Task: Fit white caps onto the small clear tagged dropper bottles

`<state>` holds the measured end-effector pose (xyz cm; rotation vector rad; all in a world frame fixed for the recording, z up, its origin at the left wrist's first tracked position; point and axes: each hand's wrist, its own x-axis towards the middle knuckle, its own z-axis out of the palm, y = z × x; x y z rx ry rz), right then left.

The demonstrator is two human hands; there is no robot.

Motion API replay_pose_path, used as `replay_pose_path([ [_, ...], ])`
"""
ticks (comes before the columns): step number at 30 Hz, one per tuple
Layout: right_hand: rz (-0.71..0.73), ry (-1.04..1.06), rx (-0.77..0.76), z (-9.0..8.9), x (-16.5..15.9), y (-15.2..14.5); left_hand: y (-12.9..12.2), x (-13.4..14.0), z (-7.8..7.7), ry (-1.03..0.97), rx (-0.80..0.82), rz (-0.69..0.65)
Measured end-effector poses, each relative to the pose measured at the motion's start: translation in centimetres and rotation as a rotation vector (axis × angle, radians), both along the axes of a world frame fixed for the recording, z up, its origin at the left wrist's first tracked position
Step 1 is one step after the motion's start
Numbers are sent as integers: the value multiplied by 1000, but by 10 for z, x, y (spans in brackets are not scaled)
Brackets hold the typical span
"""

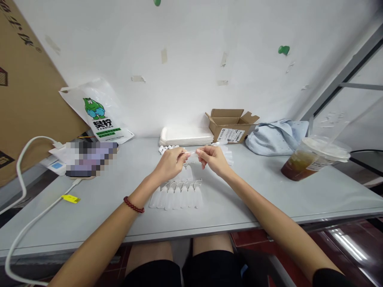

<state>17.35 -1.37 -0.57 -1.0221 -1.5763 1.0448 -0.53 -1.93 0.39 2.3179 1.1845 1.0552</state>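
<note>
My left hand [171, 162] and my right hand [213, 158] meet above the middle of the table, fingertips pinched and a small gap apart. A thin whitish piece [193, 152] spans the gap, too small to make out. Below them lies a row of translucent white bottle-shaped sleeves [176, 198], each with a white cord at its top. A few similar sleeves [187, 173] lie behind that row, partly covered by my left hand. Small white pieces [167, 148] are heaped behind my left hand. More clear sleeves [228, 155] lie just beyond my right hand.
Against the wall stand a white stack [187, 136], an open cardboard box [230, 126] and a light blue cloth bag [273, 137]. A plastic drink cup [311, 159] is at the right. On the left are a phone [92, 159], a white cable [38, 219] and a plastic bag [98, 111].
</note>
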Motion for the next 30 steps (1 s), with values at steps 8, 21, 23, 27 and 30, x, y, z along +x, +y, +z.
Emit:
replay_pose_path([
  [8, -217, -14, 66, -1, 21, 22, 27, -28, -3, -62, -51, 93],
  [21, -476, -483, 101, -5, 108, 65, 64, -56, -33, 231, -49, 122],
  [23, -450, -423, 49, -8, 113, 67, 67, -52, -35, 250, -56, 95],
  [27, -447, -404, 8, -12, 118, 70, 74, -53, -39, 273, -56, 83],
  [30, -438, -426, 32, -15, 117, 71, 76, -54, -42, 267, -47, 91],
])
